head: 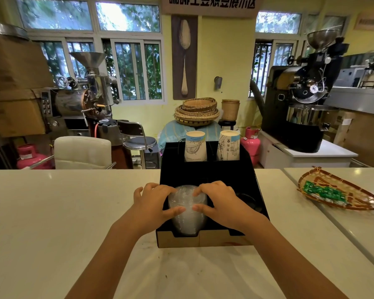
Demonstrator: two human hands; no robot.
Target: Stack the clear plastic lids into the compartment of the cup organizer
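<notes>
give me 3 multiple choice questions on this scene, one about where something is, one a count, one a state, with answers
1. Where does the stack of clear lids sit?
A. in the organizer's front left compartment
B. in the woven tray
C. on the bare counter

2. How many stacks of paper cups stand at the back of the black organizer?
A. one
B. two
C. four

3. What are the hands doing?
A. both rest flat on the counter
B. only one touches the lids
C. both hold the lid stack

Answers:
1. A: the lids sit between the organizer's black walls at its near left.
2. B: two printed cup stacks stand side by side.
3. C: the left hand and right hand press on either side of the stack.
</notes>
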